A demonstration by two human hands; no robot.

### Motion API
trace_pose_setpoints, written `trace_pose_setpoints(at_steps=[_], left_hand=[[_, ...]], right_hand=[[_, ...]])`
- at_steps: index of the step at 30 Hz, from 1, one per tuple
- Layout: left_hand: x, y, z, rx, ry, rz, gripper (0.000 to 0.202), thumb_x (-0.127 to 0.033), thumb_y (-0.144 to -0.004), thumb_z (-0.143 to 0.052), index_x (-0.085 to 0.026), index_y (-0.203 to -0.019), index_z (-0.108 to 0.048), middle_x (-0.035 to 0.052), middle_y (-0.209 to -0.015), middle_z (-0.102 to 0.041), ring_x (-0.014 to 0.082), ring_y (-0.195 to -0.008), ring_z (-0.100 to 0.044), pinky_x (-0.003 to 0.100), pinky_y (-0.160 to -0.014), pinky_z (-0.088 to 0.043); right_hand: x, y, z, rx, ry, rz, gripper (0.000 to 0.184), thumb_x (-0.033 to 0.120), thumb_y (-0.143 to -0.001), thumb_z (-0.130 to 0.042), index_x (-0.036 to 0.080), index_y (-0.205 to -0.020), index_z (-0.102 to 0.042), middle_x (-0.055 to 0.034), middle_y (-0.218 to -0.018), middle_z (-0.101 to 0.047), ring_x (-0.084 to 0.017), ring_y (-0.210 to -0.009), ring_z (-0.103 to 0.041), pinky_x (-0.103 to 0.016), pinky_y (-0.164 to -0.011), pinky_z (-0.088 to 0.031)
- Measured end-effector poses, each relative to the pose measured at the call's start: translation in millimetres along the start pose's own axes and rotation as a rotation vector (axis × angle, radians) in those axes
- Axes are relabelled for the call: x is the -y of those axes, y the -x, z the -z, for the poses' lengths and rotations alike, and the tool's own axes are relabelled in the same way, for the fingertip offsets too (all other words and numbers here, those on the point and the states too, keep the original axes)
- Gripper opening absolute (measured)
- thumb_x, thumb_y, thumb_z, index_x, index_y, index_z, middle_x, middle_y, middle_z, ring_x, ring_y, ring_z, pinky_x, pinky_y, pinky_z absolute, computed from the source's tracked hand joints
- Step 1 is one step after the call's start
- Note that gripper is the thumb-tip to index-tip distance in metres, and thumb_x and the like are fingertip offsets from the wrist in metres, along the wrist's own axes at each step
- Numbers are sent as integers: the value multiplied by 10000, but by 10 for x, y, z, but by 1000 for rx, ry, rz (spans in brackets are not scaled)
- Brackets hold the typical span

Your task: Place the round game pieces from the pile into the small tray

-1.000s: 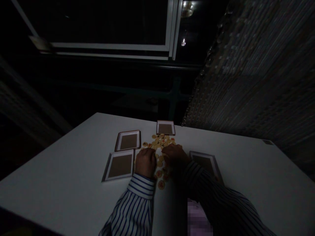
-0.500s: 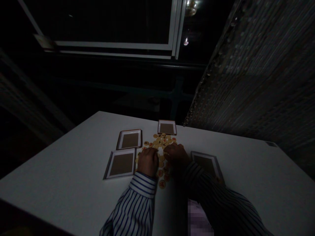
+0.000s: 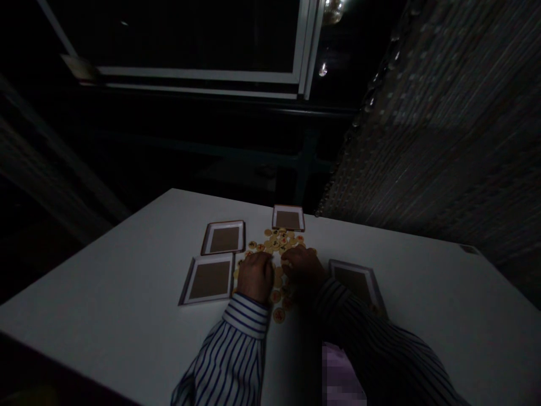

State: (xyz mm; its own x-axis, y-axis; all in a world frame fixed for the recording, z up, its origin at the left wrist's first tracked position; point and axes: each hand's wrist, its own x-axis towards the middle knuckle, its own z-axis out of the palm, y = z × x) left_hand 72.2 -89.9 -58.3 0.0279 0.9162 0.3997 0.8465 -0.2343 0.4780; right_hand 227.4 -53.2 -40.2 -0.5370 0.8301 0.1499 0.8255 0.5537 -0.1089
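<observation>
Though dim, hands (image 3: 255, 276) on discs (image 3: 279, 241).

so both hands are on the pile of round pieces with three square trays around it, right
Not three: the head view shows four square trays, two left of the pile of round pieces, one beyond it and one on its right. The left hand and right hand do rest on the pile.

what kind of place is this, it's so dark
Likely a dim room at home at night: a white table near a dark, white-framed window, a bead curtain on the right, and round game pieces among square trays.
</observation>
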Motion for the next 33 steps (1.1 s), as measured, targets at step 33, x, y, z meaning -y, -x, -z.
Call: trace_pose_setpoints(at_steps=[33], left_hand=[[-45,15,-44,-41,106,-39,280,-174,-759,-487,-149,-1024,-572,76,-991,-641,198,-940,-567,359,-855,-451]], right_hand=[[-49,-52,35,-156,-916,-229,181,294,-674,-582,155,-787,-601,-11,-686,-621,-122,-633,-561,-242,-591,-435]])
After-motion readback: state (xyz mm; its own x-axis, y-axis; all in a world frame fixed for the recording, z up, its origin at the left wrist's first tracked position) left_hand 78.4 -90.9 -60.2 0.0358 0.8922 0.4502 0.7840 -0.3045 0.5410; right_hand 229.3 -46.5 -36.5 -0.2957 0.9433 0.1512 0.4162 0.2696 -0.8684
